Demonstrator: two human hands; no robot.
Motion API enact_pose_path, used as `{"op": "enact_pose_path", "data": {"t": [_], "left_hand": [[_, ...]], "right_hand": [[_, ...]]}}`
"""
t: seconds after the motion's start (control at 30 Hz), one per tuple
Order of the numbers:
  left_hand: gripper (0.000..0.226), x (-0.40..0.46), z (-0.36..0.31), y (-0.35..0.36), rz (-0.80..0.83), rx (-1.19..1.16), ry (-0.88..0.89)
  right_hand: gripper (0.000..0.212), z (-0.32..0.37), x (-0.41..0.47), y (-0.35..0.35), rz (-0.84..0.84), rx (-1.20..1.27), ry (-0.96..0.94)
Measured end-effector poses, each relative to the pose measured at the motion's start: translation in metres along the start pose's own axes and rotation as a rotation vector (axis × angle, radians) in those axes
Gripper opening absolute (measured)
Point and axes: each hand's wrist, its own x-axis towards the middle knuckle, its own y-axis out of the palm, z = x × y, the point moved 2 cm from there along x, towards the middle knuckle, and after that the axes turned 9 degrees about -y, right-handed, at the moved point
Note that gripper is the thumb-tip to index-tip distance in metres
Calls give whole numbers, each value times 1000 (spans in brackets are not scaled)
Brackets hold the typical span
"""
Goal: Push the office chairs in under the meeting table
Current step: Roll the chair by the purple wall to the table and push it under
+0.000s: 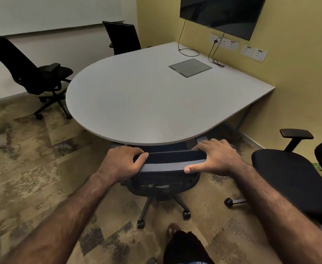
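Note:
A black office chair [167,164] stands right below me at the rounded near edge of the white meeting table [137,96], its seat mostly under the tabletop. My left hand [121,163] grips the left end of its backrest top. My right hand [216,157] holds the right end, thumb stretched along the rim. A second chair [297,176] stands at the right, apart from the table. A third chair [36,73] sits off the table's left end, turned sideways. A fourth chair [123,38] stands at the far side against the table edge.
A dark screen [223,14] hangs on the yellow wall, with sockets [224,42] below and two cables [213,58] lying on the table. A grey cable hatch [190,68] sits in the tabletop. Patterned carpet [32,159] covers the floor. My shoe [172,230] is behind the chair's wheels.

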Motion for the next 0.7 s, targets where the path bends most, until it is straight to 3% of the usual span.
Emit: {"op": "enact_pose_path", "data": {"t": [0.33,0.5,0.7], "left_hand": [[67,9,6,7,27,-78,4],[60,19,15,2,51,-28,1],[68,32,2,3,115,30,25]], "right_hand": [[118,4,3,-8,33,19,15],[119,15,6,-8,18,12,26],[117,25,7,-7,5,8,31]]}}
